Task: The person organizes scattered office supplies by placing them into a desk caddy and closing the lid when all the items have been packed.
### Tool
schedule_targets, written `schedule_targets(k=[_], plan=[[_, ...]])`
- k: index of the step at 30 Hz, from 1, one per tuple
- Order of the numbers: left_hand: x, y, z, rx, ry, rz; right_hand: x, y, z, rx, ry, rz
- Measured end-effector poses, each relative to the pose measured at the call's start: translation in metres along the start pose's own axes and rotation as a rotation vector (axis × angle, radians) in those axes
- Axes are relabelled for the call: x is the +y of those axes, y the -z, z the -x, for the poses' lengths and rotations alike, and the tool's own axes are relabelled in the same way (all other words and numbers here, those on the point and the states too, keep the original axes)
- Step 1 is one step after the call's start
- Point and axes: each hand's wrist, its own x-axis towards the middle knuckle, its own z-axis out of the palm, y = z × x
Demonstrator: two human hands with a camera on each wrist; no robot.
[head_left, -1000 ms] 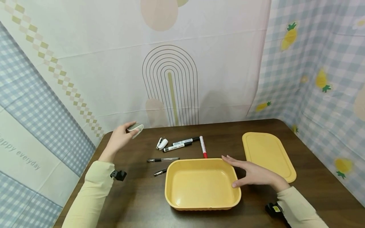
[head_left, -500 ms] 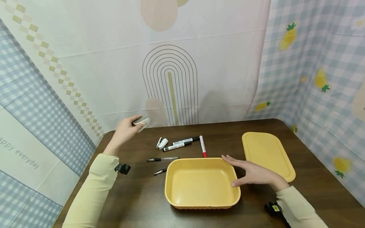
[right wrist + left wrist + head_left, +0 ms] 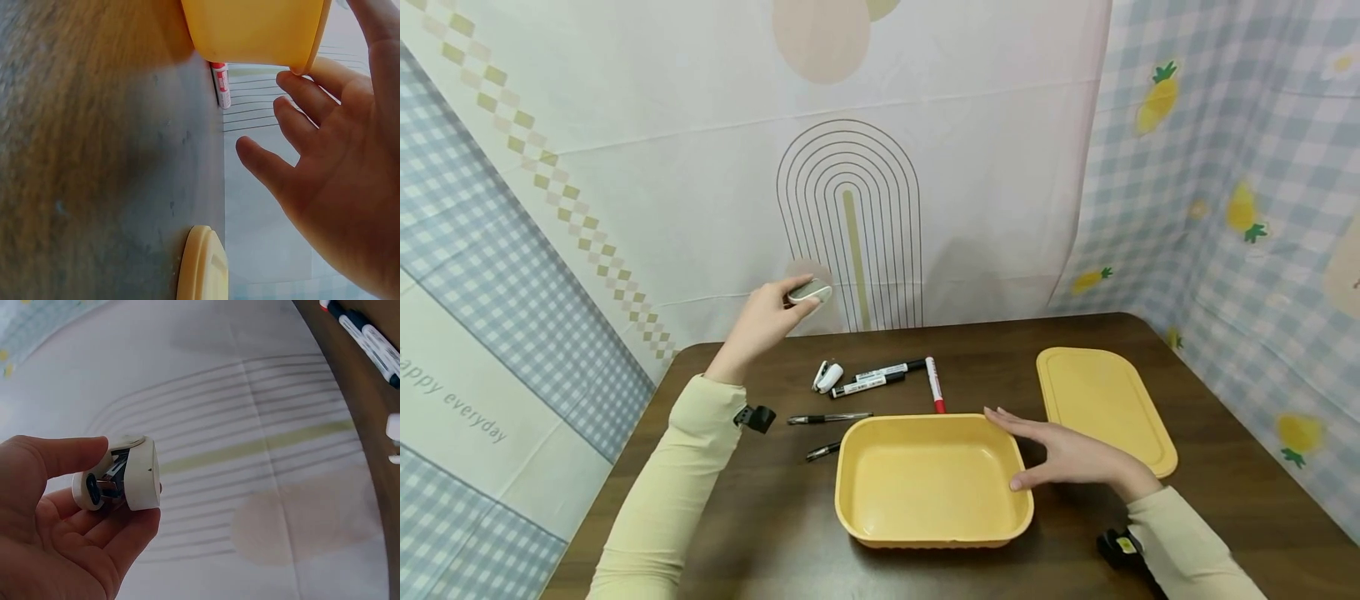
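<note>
White stapler-like gadget (image 3: 144, 478) clamped in L fingers (image 3: 134, 534): pinch firmly. R fingers (image 3: 1021, 427), spread apart, touch yellow box (image 3: 932, 492) just left of them: brace w/o pushing.

A homelike corner: a dark wood-grain table (image 3: 782, 542) stands before pale printed cloth (image 3: 1000, 167) — arches and rounded blobs — flanked by blue-and-white checked fabric (image 3: 1210, 150) bearing yellow fruit and, at left, the word "everyday." Pens (image 3: 823, 418) and markers (image 3: 868, 385) suggest a desk; the room itself cannot be identified.
</note>
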Motion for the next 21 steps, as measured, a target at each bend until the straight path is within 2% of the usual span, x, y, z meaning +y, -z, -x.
schedule_targets(k=[4, 10, 21], plan=[[0.015, -0.003, -0.006, -0.008, -0.026, -0.002, -0.002, 0.0, 0.0, -0.002, 0.005, 0.006], [0.034, -0.011, -0.013, -0.041, -0.1, -0.021, -0.003, 0.0, -0.001, 0.004, 0.023, 0.04], [0.065, -0.021, -0.016, -0.105, -0.158, 0.047, -0.005, 0.002, 0.0, -0.009, -0.001, 0.012]])
